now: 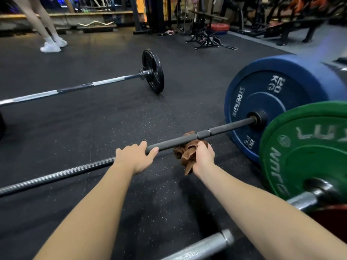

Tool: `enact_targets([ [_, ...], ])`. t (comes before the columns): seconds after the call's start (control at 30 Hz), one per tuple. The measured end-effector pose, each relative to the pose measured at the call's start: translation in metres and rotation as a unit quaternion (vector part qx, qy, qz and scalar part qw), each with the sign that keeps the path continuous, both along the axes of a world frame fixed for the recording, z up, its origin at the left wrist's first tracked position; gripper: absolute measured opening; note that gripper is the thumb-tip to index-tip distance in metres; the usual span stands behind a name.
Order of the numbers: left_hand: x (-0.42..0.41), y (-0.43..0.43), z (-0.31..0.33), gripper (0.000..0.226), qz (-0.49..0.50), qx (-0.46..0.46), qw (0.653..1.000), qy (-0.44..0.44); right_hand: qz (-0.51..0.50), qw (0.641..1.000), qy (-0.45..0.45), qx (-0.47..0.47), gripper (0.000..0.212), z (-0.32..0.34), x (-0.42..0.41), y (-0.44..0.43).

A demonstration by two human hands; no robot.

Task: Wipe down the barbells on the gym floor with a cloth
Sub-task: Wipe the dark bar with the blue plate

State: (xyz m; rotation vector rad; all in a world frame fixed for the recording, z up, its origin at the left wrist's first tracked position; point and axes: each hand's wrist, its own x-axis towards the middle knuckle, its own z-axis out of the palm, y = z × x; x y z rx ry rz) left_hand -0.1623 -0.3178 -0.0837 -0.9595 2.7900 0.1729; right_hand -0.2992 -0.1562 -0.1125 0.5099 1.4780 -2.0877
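Note:
A dark barbell (225, 128) lies across the black rubber floor, its right end loaded with blue 20 kg plates (262, 102). My left hand (135, 156) grips the bar near its middle, thumb under the shaft. Just to its right, my right hand (203, 156) holds a crumpled brown cloth (186, 152) wrapped against the bar. A second barbell (75, 89) with a small black plate (153, 71) lies farther away. A third, chrome bar (202, 248) with a green plate (308, 154) lies closest to me.
A person's legs in white shoes (52, 45) stand at the back left. Racks, a bench (293, 29) and a red plate (217, 27) crowd the far right. A curl bar (95, 23) rests by the far wall.

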Motion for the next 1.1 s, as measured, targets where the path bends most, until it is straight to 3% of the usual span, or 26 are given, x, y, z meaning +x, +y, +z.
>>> enact_targets([
  [0.17, -0.002, -0.006, -0.005, 0.049, -0.007, 0.001, 1.000, 0.004, -0.132, 0.990, 0.037, 0.018, 0.028, 0.003, -0.061, 0.044],
  [0.27, -0.003, -0.008, -0.007, 0.051, -0.008, -0.001, 1.000, 0.004, -0.169, 0.983, 0.060, 0.030, 0.018, 0.007, -0.084, 0.066],
  [0.4, -0.002, -0.010, -0.009, 0.053, -0.005, -0.009, 1.000, 0.010, -0.103, 0.993, 0.052, 0.024, 0.028, -0.008, -0.075, 0.062],
  [0.53, -0.004, -0.009, -0.007, 0.053, 0.000, -0.010, 1.000, 0.006, -0.023, 1.000, 0.018, -0.002, 0.021, -0.007, -0.048, 0.034],
  [0.8, -0.004, -0.011, -0.011, 0.053, -0.003, -0.015, 1.000, 0.012, -0.132, 0.989, 0.060, 0.001, 0.020, 0.009, -0.096, 0.064],
  [0.9, -0.005, -0.012, -0.008, 0.054, -0.007, -0.009, 1.000, 0.005, -0.181, 0.974, 0.119, 0.067, 0.026, 0.018, -0.121, 0.080],
  [1.1, -0.004, -0.007, -0.004, 0.050, -0.001, -0.001, 1.000, 0.000, -0.177, 0.927, 0.197, 0.266, 0.034, 0.013, -0.121, 0.095],
])
